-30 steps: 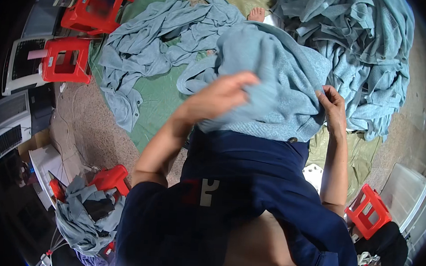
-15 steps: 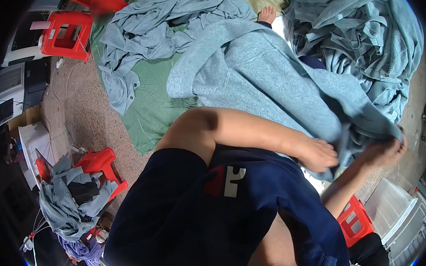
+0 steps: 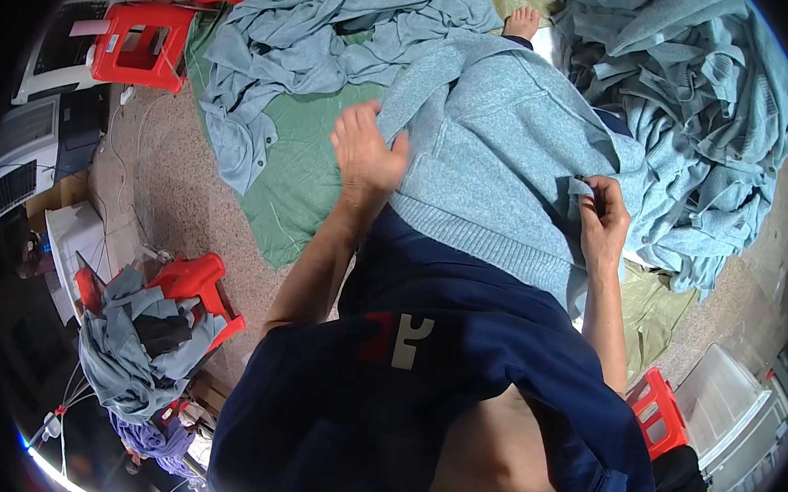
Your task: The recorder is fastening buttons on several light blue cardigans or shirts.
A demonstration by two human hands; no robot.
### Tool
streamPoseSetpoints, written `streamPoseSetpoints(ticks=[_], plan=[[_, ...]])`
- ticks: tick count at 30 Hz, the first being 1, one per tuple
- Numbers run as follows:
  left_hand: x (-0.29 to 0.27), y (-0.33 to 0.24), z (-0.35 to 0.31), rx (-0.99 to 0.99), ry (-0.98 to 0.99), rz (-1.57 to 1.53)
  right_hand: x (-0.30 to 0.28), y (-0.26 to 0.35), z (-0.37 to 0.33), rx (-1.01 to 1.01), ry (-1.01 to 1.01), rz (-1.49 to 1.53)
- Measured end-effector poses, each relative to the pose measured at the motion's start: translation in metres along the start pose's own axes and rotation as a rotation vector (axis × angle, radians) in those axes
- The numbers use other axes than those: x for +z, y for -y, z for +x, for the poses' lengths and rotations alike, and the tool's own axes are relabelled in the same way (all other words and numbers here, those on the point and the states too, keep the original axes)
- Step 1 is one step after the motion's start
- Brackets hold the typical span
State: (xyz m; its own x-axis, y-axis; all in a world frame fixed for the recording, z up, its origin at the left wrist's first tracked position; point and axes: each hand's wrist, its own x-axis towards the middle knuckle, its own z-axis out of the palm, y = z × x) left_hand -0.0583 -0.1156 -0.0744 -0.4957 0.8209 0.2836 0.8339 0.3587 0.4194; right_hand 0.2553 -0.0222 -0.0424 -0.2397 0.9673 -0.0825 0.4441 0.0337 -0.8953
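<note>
A light blue-grey knit garment (image 3: 508,154) lies spread over my lap and legs, its ribbed hem toward me. At its left edge, my left hand (image 3: 368,154) is open, fingers stretched and thumb apart. On the right side, my right hand (image 3: 605,225) is closed in a pinch on a small folded piece of the garment's edge. The garment hides most of my legs; a bare foot (image 3: 522,23) shows beyond it.
A big heap of similar knitwear (image 3: 691,111) lies at the right. More garments (image 3: 307,47) lie on a green sheet (image 3: 295,168) at the left. Red stools (image 3: 142,46) stand at far left, and clothes (image 3: 126,356) hang over another red stool (image 3: 195,279) nearer me.
My left hand has moved from the right side back to the garment's left edge and opened. My right hand has come inward from the far right. The garment now lies flatter.
</note>
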Motion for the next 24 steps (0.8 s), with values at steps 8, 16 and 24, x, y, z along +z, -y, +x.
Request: streamPoseSetpoints(ticks=[8,16,24], plan=[[0.016,0.026,0.009,0.021,0.109,-0.012,-0.004,0.002,-0.002,-0.011,0.030,-0.005],[0.026,0.036,0.048,-0.566,0.448,-1.255,-0.014,0.007,-0.006,0.024,0.120,0.122],[-0.059,-0.032,0.106,-0.303,0.781,-1.478,-0.072,0.166,-0.010,-0.646,0.470,0.707]])
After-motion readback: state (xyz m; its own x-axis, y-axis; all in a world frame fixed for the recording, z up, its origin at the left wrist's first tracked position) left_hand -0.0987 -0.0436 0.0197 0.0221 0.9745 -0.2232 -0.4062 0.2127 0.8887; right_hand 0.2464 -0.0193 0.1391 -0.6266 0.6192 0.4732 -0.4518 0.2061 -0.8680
